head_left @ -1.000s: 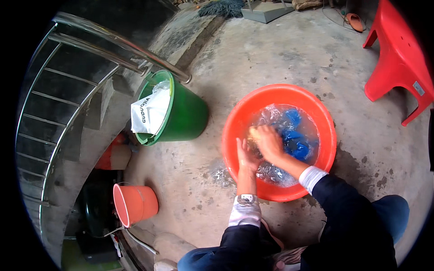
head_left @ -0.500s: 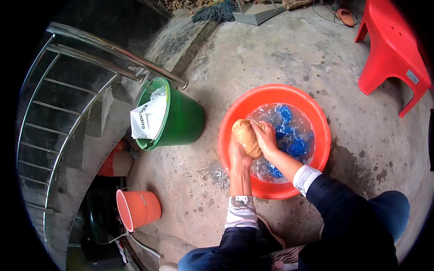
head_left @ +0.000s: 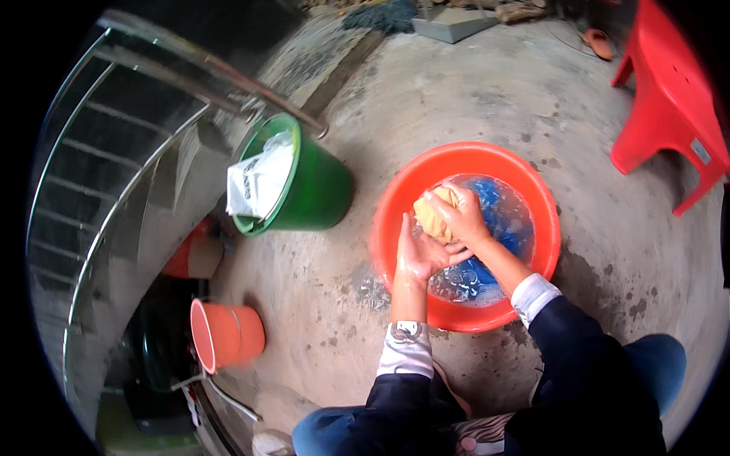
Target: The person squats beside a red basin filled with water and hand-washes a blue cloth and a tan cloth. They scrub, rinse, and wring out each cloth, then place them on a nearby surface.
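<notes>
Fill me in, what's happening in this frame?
A person crouches over an orange basin of soapy water on a concrete floor. The right hand grips a wadded yellow cloth and presses it against the left hand, above the water. A blue garment lies soaking in the basin. To the left stands a green bucket holding a white bag; a small orange bucket lies on its side nearer the person.
</notes>
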The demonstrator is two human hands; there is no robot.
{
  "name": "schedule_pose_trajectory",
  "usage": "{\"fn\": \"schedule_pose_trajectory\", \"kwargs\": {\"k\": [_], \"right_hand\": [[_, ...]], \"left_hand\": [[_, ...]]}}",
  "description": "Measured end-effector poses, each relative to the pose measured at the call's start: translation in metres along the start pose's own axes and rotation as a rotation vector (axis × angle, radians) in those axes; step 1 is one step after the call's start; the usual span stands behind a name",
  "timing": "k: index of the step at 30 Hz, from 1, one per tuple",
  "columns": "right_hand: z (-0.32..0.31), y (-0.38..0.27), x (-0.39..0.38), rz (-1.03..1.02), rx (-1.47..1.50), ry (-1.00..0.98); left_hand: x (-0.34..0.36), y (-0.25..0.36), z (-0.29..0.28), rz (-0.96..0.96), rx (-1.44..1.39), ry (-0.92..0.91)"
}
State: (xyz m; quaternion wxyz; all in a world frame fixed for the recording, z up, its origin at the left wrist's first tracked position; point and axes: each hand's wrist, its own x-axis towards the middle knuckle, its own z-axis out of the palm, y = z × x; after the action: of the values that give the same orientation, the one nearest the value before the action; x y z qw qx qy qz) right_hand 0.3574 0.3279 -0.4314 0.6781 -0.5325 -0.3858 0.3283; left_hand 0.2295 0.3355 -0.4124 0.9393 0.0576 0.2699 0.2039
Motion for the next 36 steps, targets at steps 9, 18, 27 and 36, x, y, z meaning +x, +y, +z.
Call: {"fn": "schedule_pose_trajectory", "kwargs": {"k": [9,18,27,36], "right_hand": [[0.025,-0.095,-0.021,-0.797,-0.654,-0.341],[0.022,-0.036,-0.017,0.041,0.183,0.054],[0.011,-0.022,-0.01,0.421,0.58,0.213],[-0.007,-0.004,-0.006,0.694,0.766,0.215]], "left_hand": [[0.03,0.011,-0.014,0.492,-0.174,-0.311],[0.032,-0.017,0.046,0.847,-0.124,0.407],[0.034,-0.022,0.04,1.194,0.826,0.763],[0.029,-0.019,0.033,1.105,1.25,0.668]]}}
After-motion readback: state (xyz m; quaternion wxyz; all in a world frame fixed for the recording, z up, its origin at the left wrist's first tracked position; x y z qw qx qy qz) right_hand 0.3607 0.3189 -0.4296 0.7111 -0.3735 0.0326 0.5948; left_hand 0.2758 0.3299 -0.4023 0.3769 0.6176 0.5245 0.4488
